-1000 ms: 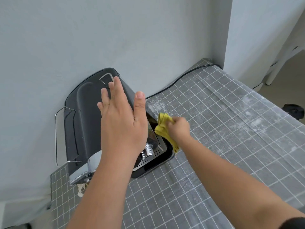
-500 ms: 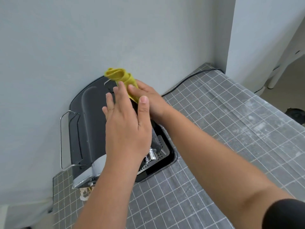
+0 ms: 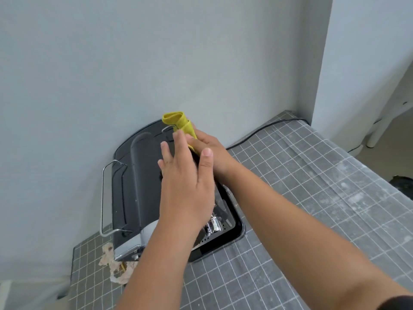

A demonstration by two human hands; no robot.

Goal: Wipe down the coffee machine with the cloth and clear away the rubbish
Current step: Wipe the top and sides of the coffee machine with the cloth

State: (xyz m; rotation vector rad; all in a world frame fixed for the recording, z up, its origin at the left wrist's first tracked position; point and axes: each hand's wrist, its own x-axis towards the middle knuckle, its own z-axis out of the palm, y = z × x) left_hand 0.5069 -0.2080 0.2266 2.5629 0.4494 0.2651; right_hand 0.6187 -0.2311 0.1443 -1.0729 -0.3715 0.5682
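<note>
A black coffee machine with chrome rails stands against the wall on a grey grid-patterned counter. My left hand lies flat on its top with fingers spread, holding nothing. My right hand is just behind it at the machine's rear right, gripping a yellow cloth whose folded end sticks up above the machine. A crumpled, stained paper tissue lies on the counter at the machine's front left corner. The drip tray and chrome spout show under my left wrist.
A black power cable runs along the counter's back edge to the wall corner. The wall stands close behind and left of the machine. The counter's right edge drops to the floor, where a white furniture leg stands.
My right hand lifted the cloth from the drip tray area up to the machine's rear top. In the last half second both hands barely shifted.
</note>
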